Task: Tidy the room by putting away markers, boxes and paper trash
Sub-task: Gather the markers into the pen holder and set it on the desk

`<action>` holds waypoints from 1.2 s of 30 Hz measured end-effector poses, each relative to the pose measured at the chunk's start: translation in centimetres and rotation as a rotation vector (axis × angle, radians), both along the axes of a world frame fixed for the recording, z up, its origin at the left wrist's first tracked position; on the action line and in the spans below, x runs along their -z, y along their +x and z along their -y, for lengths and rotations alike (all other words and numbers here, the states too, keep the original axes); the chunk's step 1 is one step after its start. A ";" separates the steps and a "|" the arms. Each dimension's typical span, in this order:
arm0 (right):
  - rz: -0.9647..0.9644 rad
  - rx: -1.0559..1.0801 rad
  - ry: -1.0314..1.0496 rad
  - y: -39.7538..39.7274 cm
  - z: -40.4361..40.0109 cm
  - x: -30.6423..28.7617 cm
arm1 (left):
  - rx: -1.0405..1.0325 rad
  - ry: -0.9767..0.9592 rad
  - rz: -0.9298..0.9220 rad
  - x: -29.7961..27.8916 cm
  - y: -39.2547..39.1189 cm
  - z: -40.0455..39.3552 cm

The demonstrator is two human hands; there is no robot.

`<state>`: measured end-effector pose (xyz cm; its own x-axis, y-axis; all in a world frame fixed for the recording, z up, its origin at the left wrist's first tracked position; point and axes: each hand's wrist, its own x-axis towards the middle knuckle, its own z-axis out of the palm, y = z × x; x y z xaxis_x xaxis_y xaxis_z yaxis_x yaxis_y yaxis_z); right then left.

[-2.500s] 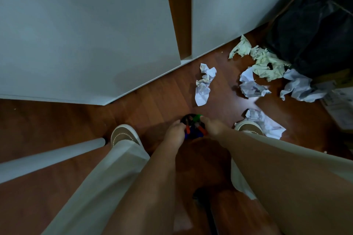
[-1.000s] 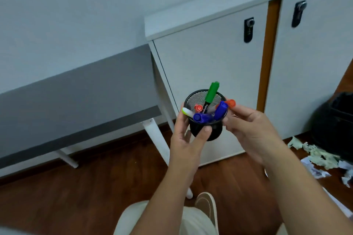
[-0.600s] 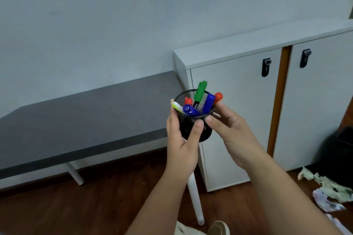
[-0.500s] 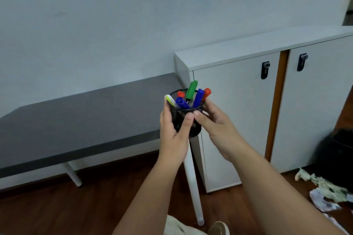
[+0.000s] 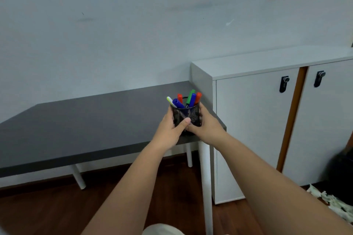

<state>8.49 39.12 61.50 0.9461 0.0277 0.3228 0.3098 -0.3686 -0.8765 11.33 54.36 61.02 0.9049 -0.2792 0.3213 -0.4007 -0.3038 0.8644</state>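
- Both hands are gripping a black mesh pen cup (image 5: 186, 115) over the near right corner of the dark table (image 5: 86, 120).
- Left hand (image 5: 169, 130) is wrapping the cup's left side, thumb lying across the mesh front.
- Right hand (image 5: 205, 125) is clasping the right side and lower front of the cup, fingers hidden behind it.
- Cup is standing upright; cannot tell if its base is touching the tabletop, the hands are covering it.
- Markers (image 5: 188, 98) are sticking out of the cup: red, green, blue, orange, another blue one leaning left, plus a white-and-yellow one tilting over the left rim.
- Cup is sitting close to the table's front edge and right edge, just beside the white cabinet (image 5: 254, 120).
- Cabinet side is standing higher than the tabletop, blocking the right; tabletop is stretching wide to the left and back toward the wall (image 5: 133, 25).
- White table leg (image 5: 207, 187) is dropping to the wood floor (image 5: 57, 210) right below the corner, touching or nearly touching the cabinet side.
- Crumpled paper (image 5: 332, 204) is lying on the floor at lower right, next to a dark bin (image 5: 342, 171), well apart from the cup.
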 end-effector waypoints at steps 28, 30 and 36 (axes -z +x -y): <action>-0.053 0.307 -0.312 24.9 -2.6 0.7 | -0.187 -0.145 -0.218 1.3 24.8 -0.6; -0.076 0.318 -0.271 26.9 -2.9 0.6 | -0.222 -0.171 -0.219 1.1 26.5 -0.7; -0.072 0.338 -0.179 32.0 -2.8 0.8 | -0.280 -0.176 -0.210 1.1 31.1 -0.9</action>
<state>40.52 41.92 60.69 0.9315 -0.2392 0.2739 0.0854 -0.5883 -0.8041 42.43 55.24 59.92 0.9894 0.0311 0.1421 -0.1322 -0.2162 0.9674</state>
